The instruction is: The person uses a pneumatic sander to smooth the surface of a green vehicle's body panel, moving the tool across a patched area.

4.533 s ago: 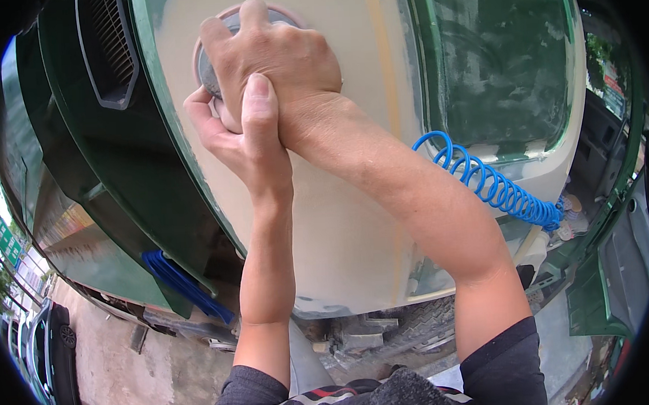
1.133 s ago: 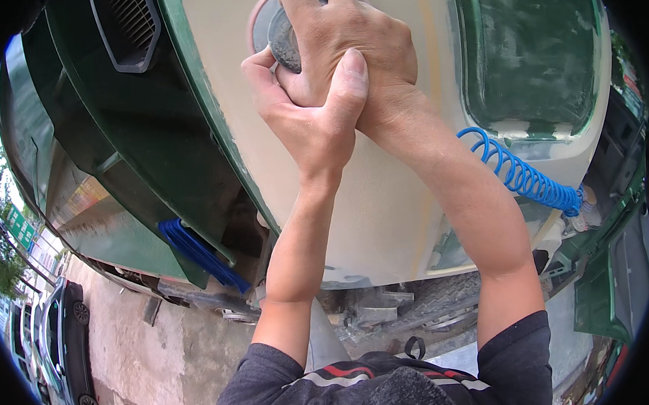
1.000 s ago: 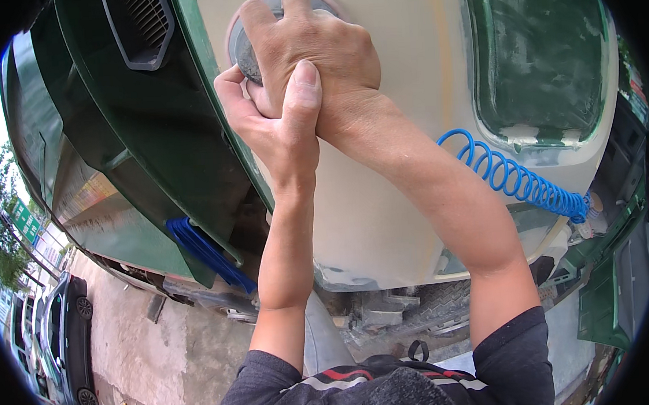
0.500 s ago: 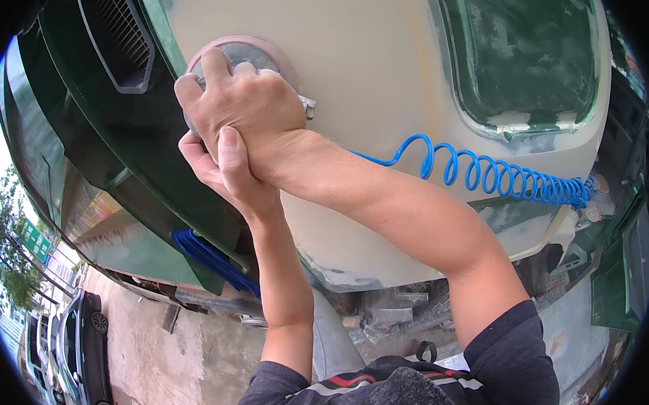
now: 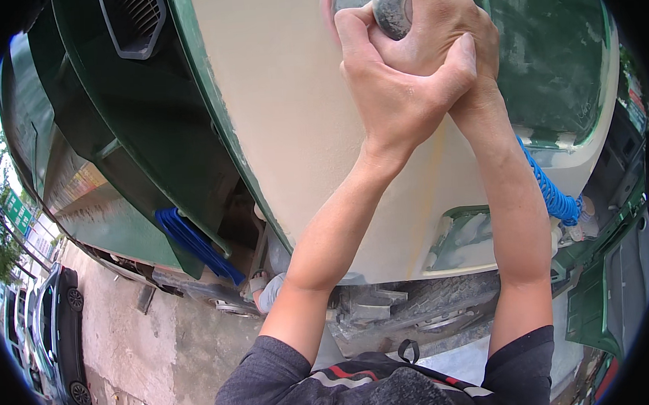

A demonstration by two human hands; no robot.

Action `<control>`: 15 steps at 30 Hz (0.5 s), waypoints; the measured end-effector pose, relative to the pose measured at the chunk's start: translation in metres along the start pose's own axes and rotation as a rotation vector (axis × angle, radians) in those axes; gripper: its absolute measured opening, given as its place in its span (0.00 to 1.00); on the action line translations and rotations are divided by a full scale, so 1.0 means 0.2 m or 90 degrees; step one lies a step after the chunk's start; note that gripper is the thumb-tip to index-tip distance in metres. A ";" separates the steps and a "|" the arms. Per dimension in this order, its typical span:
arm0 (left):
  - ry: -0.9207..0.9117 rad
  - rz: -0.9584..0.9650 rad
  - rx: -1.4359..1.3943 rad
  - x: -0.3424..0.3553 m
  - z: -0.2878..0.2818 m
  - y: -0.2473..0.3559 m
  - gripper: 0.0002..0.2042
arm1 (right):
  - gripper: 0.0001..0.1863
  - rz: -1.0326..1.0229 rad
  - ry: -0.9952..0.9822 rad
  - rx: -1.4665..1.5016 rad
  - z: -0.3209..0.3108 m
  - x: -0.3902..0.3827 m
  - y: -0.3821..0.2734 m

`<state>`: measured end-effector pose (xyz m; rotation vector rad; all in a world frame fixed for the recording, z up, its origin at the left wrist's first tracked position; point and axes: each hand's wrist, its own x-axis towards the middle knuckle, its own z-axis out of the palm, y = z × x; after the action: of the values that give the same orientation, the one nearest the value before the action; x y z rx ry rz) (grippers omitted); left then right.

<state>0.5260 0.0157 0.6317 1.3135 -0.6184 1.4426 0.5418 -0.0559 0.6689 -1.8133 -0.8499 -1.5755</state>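
Note:
A round sander (image 5: 393, 7) with a grey knob and pink-rimmed pad lies on the beige, filler-coated vehicle panel (image 5: 283, 109), near the top of the view. My right hand (image 5: 450, 16) is wrapped over the sander from the right, hiding much of it. My left hand (image 5: 400, 96) is clasped over my right hand from below, its thumb across the back of that hand. Whether its fingertips touch the sander is unclear. Beside them is a dark green recessed area (image 5: 545, 66). A blue coiled hose (image 5: 555, 198) runs behind my right forearm.
At the left are dark green bodywork with a grille (image 5: 131, 22) and a hanging blue bundle (image 5: 194, 242). A parked car (image 5: 68, 348) stands at lower left on concrete (image 5: 126, 337). A detached-looking green panel (image 5: 594, 298) is at lower right.
Since half a second ago, both hands and the sander have moved up and right across the panel, keeping their grip. The stretched hose is now bunched, largely hidden behind my right forearm.

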 end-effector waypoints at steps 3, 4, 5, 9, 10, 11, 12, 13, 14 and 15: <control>-0.007 0.011 -0.009 -0.04 -0.06 -0.01 0.35 | 0.19 -0.005 -0.013 0.016 0.01 -0.02 -0.06; -0.005 0.009 -0.002 -0.05 -0.10 -0.02 0.35 | 0.20 -0.013 -0.016 0.026 0.03 -0.02 -0.10; 0.010 -0.008 0.004 -0.07 -0.18 0.00 0.35 | 0.20 -0.021 -0.021 0.038 0.06 -0.03 -0.16; 0.073 -0.084 0.039 -0.07 -0.40 0.05 0.36 | 0.20 -0.057 -0.024 0.049 0.17 -0.06 -0.32; 0.083 -0.060 0.074 -0.06 -0.46 0.05 0.35 | 0.20 -0.065 -0.014 0.048 0.21 -0.06 -0.37; 0.096 -0.075 0.060 -0.05 -0.53 0.04 0.36 | 0.20 -0.073 -0.008 0.045 0.24 -0.07 -0.42; 0.109 -0.090 0.048 -0.06 -0.59 0.04 0.37 | 0.20 -0.081 -0.001 0.043 0.28 -0.09 -0.47; 0.116 -0.083 0.054 -0.07 -0.65 0.03 0.37 | 0.20 -0.089 0.005 0.037 0.31 -0.10 -0.52; 0.122 -0.077 0.059 -0.09 -0.69 0.02 0.38 | 0.20 -0.096 0.012 0.045 0.34 -0.12 -0.55; 0.123 -0.081 0.051 -0.10 -0.73 0.01 0.38 | 0.19 -0.100 0.024 0.052 0.36 -0.13 -0.58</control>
<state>0.4638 0.1359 0.5754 1.2331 -0.3477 1.4807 0.4924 0.0704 0.6354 -1.6906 -1.0449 -1.6408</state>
